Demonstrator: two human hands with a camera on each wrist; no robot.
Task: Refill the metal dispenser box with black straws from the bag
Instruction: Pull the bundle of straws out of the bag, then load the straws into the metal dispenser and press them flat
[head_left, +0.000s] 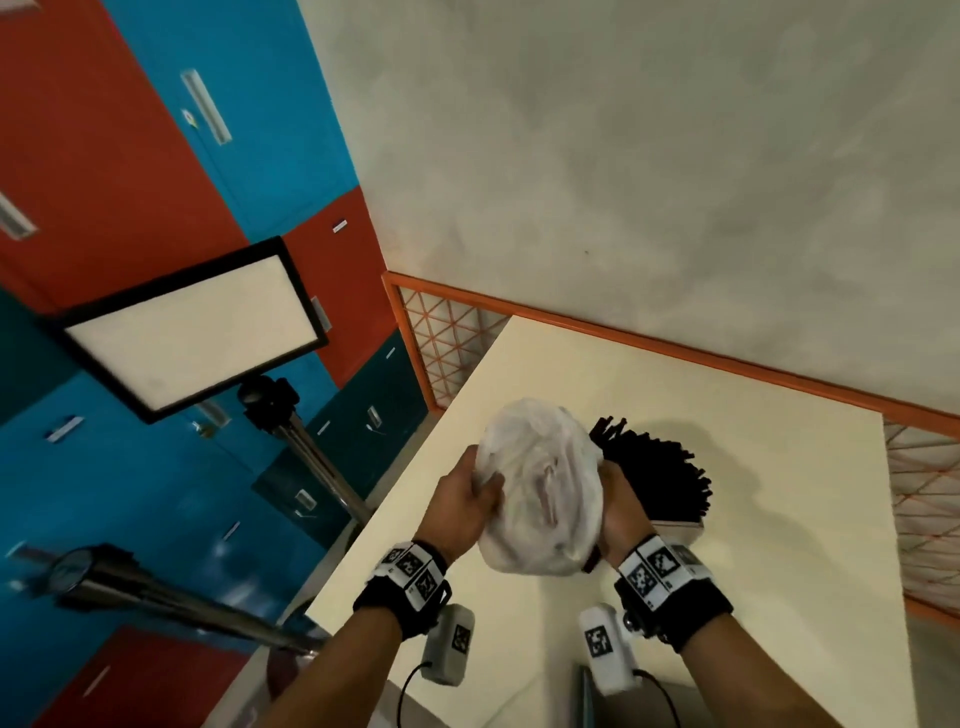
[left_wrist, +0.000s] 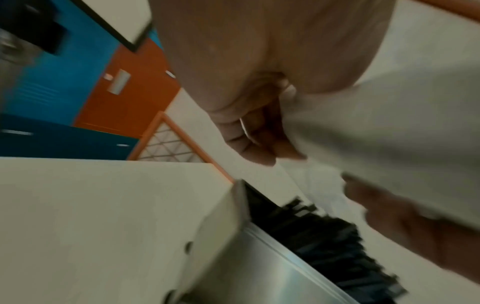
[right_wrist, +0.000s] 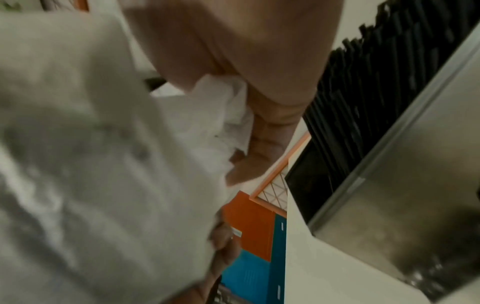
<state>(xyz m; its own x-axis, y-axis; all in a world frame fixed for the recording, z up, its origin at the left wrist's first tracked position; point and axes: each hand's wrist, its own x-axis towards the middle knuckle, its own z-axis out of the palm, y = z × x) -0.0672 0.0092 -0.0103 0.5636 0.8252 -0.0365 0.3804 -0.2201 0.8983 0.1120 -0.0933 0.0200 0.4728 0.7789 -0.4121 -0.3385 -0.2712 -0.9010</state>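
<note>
A crumpled, see-through white plastic bag (head_left: 540, 488) is held above the table between both hands. My left hand (head_left: 480, 491) grips its left side with thumb and fingers curled into the plastic. On the bag's right side my right hand (head_left: 609, 486) holds on. Just behind the right hand, black straws (head_left: 660, 475) stand fanned out of the metal dispenser box (head_left: 681, 526), which is mostly hidden in the head view. The left wrist view shows the bag (left_wrist: 384, 127), the box (left_wrist: 262, 275) and the straws (left_wrist: 327, 236). The right wrist view shows the bag (right_wrist: 91, 164), the straws (right_wrist: 389, 72) and the box (right_wrist: 405, 195).
The cream table (head_left: 753, 545) has an orange-framed mesh fence (head_left: 447, 353) along its far and right edges. A light panel (head_left: 192, 327) on a tripod stands left of the table. Red and blue lockers (head_left: 130, 156) fill the left side.
</note>
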